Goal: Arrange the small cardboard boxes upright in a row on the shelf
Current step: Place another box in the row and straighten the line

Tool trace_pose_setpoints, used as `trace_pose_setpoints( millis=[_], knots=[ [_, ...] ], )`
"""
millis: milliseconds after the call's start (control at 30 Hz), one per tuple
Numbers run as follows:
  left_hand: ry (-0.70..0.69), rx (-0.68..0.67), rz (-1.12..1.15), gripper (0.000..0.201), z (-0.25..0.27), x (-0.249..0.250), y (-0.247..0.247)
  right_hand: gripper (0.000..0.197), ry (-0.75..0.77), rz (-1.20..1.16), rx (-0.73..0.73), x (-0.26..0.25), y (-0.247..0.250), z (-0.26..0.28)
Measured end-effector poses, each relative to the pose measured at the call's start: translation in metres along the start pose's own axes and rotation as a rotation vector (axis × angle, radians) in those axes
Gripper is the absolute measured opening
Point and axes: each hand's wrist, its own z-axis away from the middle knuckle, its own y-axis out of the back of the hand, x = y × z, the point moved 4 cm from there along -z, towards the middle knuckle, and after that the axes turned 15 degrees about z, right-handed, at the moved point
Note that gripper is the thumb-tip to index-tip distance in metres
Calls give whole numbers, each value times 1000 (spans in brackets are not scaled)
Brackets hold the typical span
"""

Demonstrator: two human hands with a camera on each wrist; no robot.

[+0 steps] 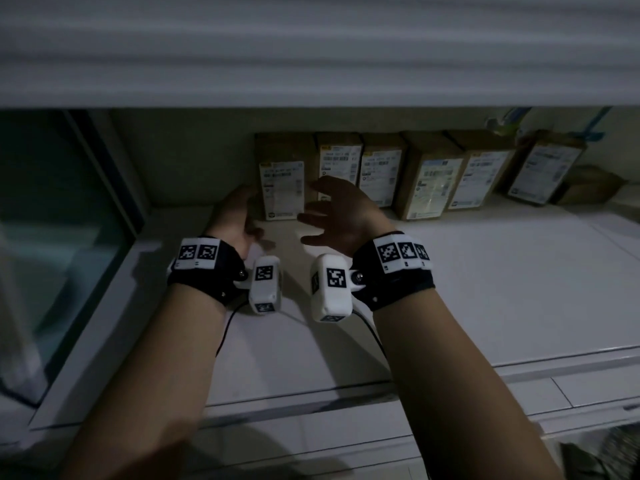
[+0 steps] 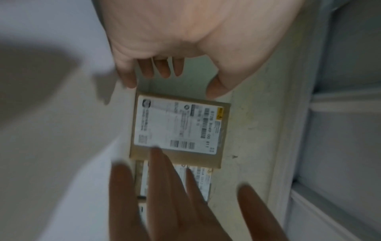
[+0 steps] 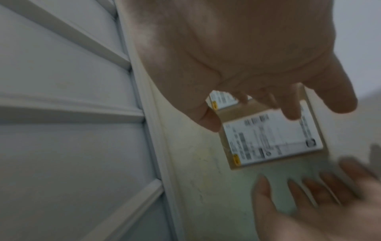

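Shelf: white ledge running across the middle of the head view, under a pale overhang that fills the top of the frame.
Row of boxes: six small cardboard boxes stand along the back wall, centre to upper right of the head view, white labels facing me. Most look upright; the one furthest right leans.
Leftmost box: the end box stands upright just above centre of the head view, its label facing me. In the left wrist view it sits mid-frame against the cream wall; in the right wrist view, right of centre.
My left hand: left hand sits at the box's left side, palm turned toward it. Fingers relaxed, only slightly bent, gripping nothing. Left wrist view shows a gap between my fingertips and the box edge.
My right hand: right hand is at the box's right side, fingers spread and loose, holding nothing. Whether the fingertips brush the box I cannot tell; the wrist views are blurred.
Far right: a crumpled brown carton lies beyond the leaning box.
Left of frame: glass pane in a white frame.
Wrists: black straps with white marker blocks on both.
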Motion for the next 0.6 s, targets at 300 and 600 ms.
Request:
trace_pose_setpoints(
  millis=[300, 600],
  knots=[
    [-60, -100, -74, 16, 30, 1, -41, 18, 92, -5, 105, -7, 65, 40],
    [-42, -337, -136, 13, 71, -56, -159, 19, 159, 2, 353, -21, 184, 73]
  ],
)
